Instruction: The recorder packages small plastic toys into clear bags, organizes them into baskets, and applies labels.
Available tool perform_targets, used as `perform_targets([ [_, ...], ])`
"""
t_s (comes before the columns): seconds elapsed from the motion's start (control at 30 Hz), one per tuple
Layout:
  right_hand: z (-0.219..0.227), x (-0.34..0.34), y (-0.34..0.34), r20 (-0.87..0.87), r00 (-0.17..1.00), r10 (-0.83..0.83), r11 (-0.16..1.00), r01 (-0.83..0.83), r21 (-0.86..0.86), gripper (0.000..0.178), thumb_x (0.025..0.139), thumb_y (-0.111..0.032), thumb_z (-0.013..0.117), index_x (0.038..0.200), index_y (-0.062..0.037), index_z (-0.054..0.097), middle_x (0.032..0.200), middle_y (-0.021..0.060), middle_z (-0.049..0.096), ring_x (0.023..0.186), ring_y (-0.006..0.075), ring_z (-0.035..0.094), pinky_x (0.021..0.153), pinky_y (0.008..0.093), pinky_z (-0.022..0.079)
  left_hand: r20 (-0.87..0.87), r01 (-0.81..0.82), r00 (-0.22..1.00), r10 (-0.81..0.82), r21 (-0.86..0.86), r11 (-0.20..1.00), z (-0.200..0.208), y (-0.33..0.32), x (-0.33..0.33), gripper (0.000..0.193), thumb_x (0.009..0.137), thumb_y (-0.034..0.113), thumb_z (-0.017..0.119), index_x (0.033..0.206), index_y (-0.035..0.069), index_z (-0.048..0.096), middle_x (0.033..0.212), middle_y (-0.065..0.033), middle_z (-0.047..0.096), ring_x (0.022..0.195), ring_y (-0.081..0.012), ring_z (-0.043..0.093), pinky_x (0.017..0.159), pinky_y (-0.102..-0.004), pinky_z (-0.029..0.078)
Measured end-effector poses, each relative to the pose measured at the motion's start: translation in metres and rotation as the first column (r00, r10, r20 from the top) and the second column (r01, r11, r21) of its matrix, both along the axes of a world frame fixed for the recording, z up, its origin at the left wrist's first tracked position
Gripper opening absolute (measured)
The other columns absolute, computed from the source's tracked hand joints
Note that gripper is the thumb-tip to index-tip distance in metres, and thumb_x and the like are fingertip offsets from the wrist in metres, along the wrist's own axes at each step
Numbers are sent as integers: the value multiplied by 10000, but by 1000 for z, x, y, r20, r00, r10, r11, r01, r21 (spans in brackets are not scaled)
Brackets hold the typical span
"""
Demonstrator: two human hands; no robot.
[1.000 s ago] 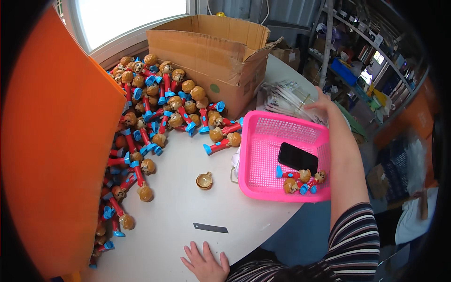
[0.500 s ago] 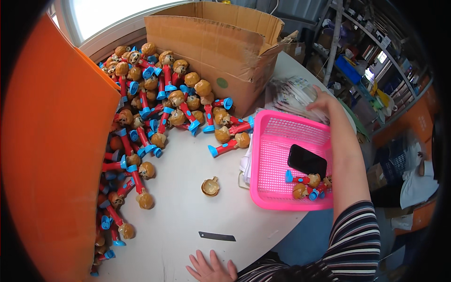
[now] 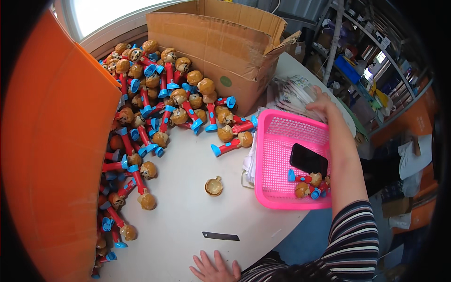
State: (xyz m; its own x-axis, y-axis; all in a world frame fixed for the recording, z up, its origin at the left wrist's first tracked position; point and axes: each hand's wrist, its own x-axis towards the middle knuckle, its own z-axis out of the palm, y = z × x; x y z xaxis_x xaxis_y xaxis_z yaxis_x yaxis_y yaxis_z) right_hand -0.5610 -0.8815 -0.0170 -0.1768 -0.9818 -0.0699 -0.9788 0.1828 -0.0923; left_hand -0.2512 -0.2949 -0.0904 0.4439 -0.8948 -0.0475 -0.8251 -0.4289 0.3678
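Far right on the white counter (image 3: 178, 216), beyond the pink plastic mesh basket (image 3: 286, 203), the right hand (image 3: 322, 104) stays at the clear, flat plastic packets (image 3: 290, 94), as a second ago; the view has shifted slightly. The outstretched right arm (image 3: 346, 164) hides the basket's right side; whether that hand grips a packet cannot be told. The left hand (image 3: 216, 270), cut off at the near edge, lies palm down, spread wide, near the thin dark blade (image 3: 221, 236).

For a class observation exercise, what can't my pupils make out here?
Head view: floor of the cardboard box, hidden by its near wall.
Head view: right side of the pink basket, hidden by the right forearm.
Head view: base of the left hand, cut off by the lower edge.
Head view: whether the right hand grips plastic packets, too small.
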Motion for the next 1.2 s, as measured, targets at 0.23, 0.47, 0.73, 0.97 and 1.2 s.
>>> perform_targets([
  [0.23, 5, 5, 33, -20, 997, 79, 976, -81, -201, 1029, 510, -340, 812, 1424, -271, 345, 1351, 215, 462, 1306, 407, 396, 1016, 686, 255, -26, 24, 999, -24, 22, 999, 3, 0, 1, 715, 798, 427, 645, 1390, 77, 447, 1489, -295, 242, 1373, -528, 186, 1045, -717, 150],
  [0.47, 30, -3, 57, -92, 981, 169, 876, -192, -442, 899, 523, -291, 780, 1350, -244, 431, 1310, 152, 495, 1266, 401, 418, 1003, 682, 269, 7, 66, 998, -66, 31, 997, 7, -3, 3, 752, 713, 340, 686, 1336, 42, 389, 1423, -325, 267, 1336, -559, 207, 1034, -727, 116],
  [0.73, 81, -6, 122, 108, 864, 492, 763, -368, -531, 795, 526, -204, 731, 1278, -177, 475, 1223, 150, 529, 1195, 344, 485, 1023, 433, 357, 10, 73, 997, -74, 21, 997, 9, -1, 1, 714, 766, 378, 656, 1361, 59, 424, 1459, -319, 252, 1362, -550, 182, 1041, -720, 125],
  [0.97, 102, 70, 252, 195, 708, 678, 734, -640, -228, 773, 468, -175, 718, 1208, -101, 508, 1212, 144, 514, 1181, 346, 478, 1031, 378, 367, 29, 89, 996, -90, 7, 996, 11, -2, 4, 726, 733, 335, 657, 1341, 24, 411, 1425, -362, 272, 1336, -586, 196, 1031, -728, 108],
  [1.2, 81, 79, 277, 160, 691, 705, 707, -700, -95, 771, 429, -219, 744, 1163, -118, 529, 1162, 148, 518, 1156, 363, 469, 1016, 416, 371, 55, 145, 988, -144, -32, 989, -7, 3, 8, 699, 787, 421, 618, 1336, 30, 433, 1425, -370, 261, 1314, -617, 202, 995, -757, 90],
])
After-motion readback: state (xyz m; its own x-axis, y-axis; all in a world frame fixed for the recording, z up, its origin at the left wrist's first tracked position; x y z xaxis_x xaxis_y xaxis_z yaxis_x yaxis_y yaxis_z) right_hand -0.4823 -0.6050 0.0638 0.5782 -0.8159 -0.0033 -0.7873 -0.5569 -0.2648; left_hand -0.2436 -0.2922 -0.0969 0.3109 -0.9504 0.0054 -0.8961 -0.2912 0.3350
